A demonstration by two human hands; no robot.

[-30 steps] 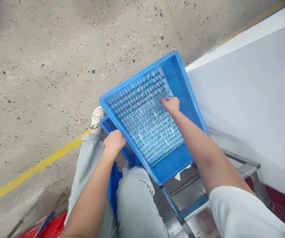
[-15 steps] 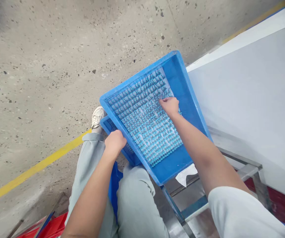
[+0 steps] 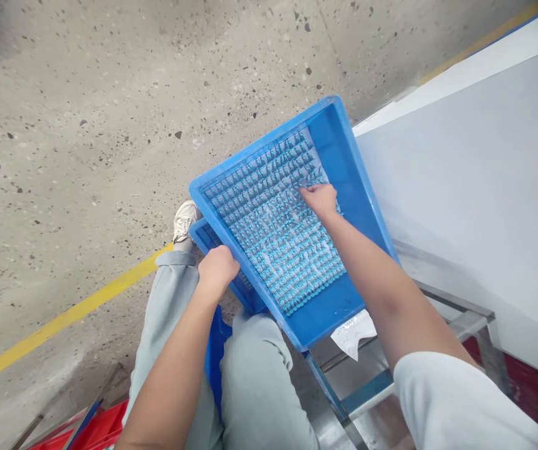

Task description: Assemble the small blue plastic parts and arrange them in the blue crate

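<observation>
A blue plastic tray sits tilted in front of me, with many rows of small turquoise-and-grey parts lying on a pale sheet inside it. The fingertips of my right hand are pinched together over the middle rows, near their right end. Whatever is between those fingertips is too small to make out. My left hand is closed in a fist against the tray's left rim, over a second blue tray. Its fingers are turned away, so their contents are hidden.
The upper tray rests by a metal frame, where a torn white paper hangs. A large pale panel stands to the right. My legs are below the trays. A red container lies at lower left.
Both hands stay practically where they were. The white paper under the tray's near corner has shifted and hangs slightly lower.
</observation>
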